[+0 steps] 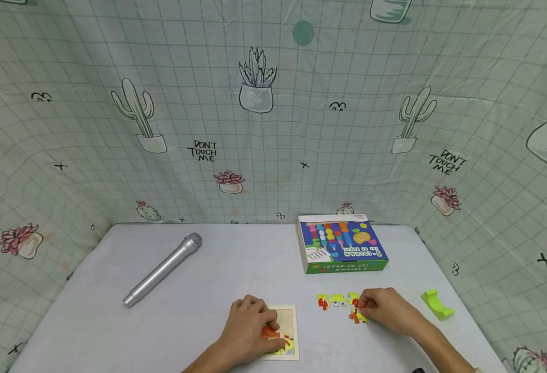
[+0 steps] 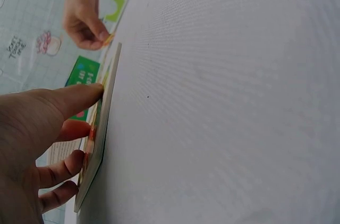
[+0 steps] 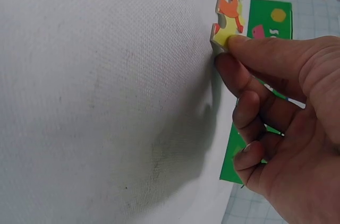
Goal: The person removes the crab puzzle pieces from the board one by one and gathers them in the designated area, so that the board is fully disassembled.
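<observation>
A small square puzzle board with a pale wooden frame [image 1: 296, 331] lies near the front of the table, with a few red and yellow-green pieces fitted in its lower part. My left hand [image 1: 247, 331] rests over its left side, thumb and fingertips touching the puzzle, fingers slightly bent. To the right, my right hand [image 1: 390, 311] pinches a yellow and orange puzzle piece [image 3: 225, 36] between thumb and forefinger, tilted just off the tabletop. Close by, other loose puzzle pieces [image 1: 337, 300] lie in a row; my right fingers partly cover its right end.
Behind the pieces stands a blue and green bead-set box [image 1: 343, 246]. A silver microphone [image 1: 163, 269] lies at the left of the white table [image 1: 236, 254]. On the right is a lime-green curved block [image 1: 436, 304]. A patterned cloth hangs around the back and sides.
</observation>
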`<state>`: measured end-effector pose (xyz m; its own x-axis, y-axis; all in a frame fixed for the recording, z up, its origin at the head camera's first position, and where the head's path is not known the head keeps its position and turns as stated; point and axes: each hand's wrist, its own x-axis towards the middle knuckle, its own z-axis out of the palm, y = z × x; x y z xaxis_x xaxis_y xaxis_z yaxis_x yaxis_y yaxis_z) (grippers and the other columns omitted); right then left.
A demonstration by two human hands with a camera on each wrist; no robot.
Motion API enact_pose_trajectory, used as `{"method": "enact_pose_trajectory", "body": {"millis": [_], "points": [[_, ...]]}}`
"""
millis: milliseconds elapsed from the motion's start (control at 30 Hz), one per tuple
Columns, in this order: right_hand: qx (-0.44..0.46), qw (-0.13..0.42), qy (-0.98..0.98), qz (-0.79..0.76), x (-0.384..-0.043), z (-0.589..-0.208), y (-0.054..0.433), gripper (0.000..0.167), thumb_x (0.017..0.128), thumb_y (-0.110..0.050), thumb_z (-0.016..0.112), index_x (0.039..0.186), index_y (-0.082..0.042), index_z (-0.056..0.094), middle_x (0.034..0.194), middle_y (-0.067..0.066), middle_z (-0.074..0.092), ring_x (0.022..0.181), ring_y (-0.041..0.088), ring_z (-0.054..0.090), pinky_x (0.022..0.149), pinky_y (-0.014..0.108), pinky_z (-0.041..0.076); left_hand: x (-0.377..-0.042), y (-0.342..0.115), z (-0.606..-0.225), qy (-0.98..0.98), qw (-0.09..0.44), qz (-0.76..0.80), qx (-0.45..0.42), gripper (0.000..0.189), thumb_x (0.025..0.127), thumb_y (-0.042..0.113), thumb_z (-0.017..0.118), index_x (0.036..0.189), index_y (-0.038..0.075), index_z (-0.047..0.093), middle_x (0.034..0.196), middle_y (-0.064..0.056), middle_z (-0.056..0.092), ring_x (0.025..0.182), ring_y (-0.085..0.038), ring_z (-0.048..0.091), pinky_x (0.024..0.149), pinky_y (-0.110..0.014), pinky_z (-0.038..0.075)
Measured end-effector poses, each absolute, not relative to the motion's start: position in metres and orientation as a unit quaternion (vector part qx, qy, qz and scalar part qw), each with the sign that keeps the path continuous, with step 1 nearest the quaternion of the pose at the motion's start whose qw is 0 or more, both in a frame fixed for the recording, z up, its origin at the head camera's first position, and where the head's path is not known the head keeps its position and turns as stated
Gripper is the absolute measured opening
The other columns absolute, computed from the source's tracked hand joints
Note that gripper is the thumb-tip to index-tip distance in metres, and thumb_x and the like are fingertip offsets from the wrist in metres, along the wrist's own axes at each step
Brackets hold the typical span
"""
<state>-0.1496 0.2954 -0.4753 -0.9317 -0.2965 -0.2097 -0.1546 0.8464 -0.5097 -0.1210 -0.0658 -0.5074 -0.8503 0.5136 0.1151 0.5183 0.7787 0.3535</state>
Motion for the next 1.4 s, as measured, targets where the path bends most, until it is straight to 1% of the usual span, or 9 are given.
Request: {"method": "enact_pose_trajectory", "body": {"millis": [233, 567, 900, 1033, 1167, 1267, 1400], "points": [[-0.117, 0.139, 0.953, -0.243, -0.149, -0.478, 0.294, 0.01, 0.089, -0.01, 0.073, 0.086, -0.018, 0.067, 0.073, -0.009, 0.058, 0.067, 0.008, 0.05, 0.06, 0.025, 0.043, -0.119, -0.067, -0.508, -0.944, 0.008, -0.187, -0.272, 0.034, 0.077, 0.065, 0.074, 0.074, 0.035, 0.059, 0.089, 0.016, 0.054, 0.104, -0.018, 0.049, 0.093, -0.06, 0.038], [-0.116, 0.137, 0.957, -0.23, -0.149, -0.482, 0.294, 0.011, 0.089, -0.009, 0.073, 0.086, -0.018, 0.067, 0.073, -0.008, 0.057, 0.067, 0.009, 0.05, 0.06, 0.025, 0.042, -0.119, -0.066, -0.507, -0.943, 0.003, -0.189, -0.274, 0.032, 0.078, 0.066, 0.074, 0.076, 0.035, 0.062, 0.088, 0.017, 0.054, 0.106, -0.019, 0.049, 0.093, -0.06, 0.038], [-0.115, 0.142, 0.953, -0.24, -0.15, -0.483, 0.296, 0.013, 0.091, -0.01, 0.072, 0.084, -0.019, 0.066, 0.073, -0.008, 0.056, 0.067, 0.009, 0.049, 0.059, 0.025, 0.041, -0.119, -0.067, -0.506, -0.943, 0.002, -0.188, -0.274, 0.032, 0.078, 0.065, 0.074, 0.076, 0.035, 0.062, 0.088, 0.017, 0.053, 0.107, -0.02, 0.049, 0.094, -0.061, 0.038], [-0.113, 0.142, 0.954, -0.238, -0.149, -0.481, 0.295, 0.011, 0.091, -0.015, 0.073, 0.084, -0.02, 0.066, 0.072, -0.008, 0.056, 0.067, 0.009, 0.049, 0.059, 0.025, 0.041, -0.12, -0.069, -0.507, -0.937, -0.001, -0.201, -0.287, 0.028, 0.081, 0.06, 0.074, 0.079, 0.035, 0.063, 0.089, 0.018, 0.052, 0.109, -0.02, 0.048, 0.095, -0.062, 0.037], [-0.117, 0.136, 0.953, -0.245, -0.149, -0.478, 0.294, 0.01, 0.091, -0.022, 0.074, 0.085, -0.022, 0.066, 0.073, -0.01, 0.056, 0.067, 0.008, 0.05, 0.06, 0.025, 0.041, -0.123, -0.075, -0.507, -0.928, -0.012, -0.212, -0.306, 0.019, 0.084, 0.054, 0.073, 0.084, 0.037, 0.065, 0.093, 0.02, 0.051, 0.111, -0.017, 0.047, 0.097, -0.059, 0.037], [-0.136, 0.124, 0.949, -0.256, -0.149, -0.477, 0.29, 0.008, 0.092, -0.024, 0.073, 0.086, -0.022, 0.067, 0.072, -0.011, 0.057, 0.065, 0.005, 0.051, 0.059, 0.024, 0.043, -0.125, -0.079, -0.505, -0.924, -0.022, -0.213, -0.317, 0.014, 0.084, 0.049, 0.074, 0.089, 0.039, 0.067, 0.096, 0.02, 0.053, 0.111, -0.015, 0.046, 0.097, -0.057, 0.038], [-0.159, 0.121, 0.942, -0.269, -0.149, -0.478, 0.28, 0.008, 0.093, -0.025, 0.072, 0.087, -0.022, 0.068, 0.07, -0.012, 0.058, 0.063, 0.003, 0.052, 0.058, 0.024, 0.044, -0.127, -0.082, -0.502, -0.922, -0.035, -0.208, -0.325, 0.013, 0.082, 0.046, 0.077, 0.091, 0.04, 0.069, 0.1, 0.02, 0.057, 0.11, -0.013, 0.047, 0.097, -0.056, 0.039]]}}
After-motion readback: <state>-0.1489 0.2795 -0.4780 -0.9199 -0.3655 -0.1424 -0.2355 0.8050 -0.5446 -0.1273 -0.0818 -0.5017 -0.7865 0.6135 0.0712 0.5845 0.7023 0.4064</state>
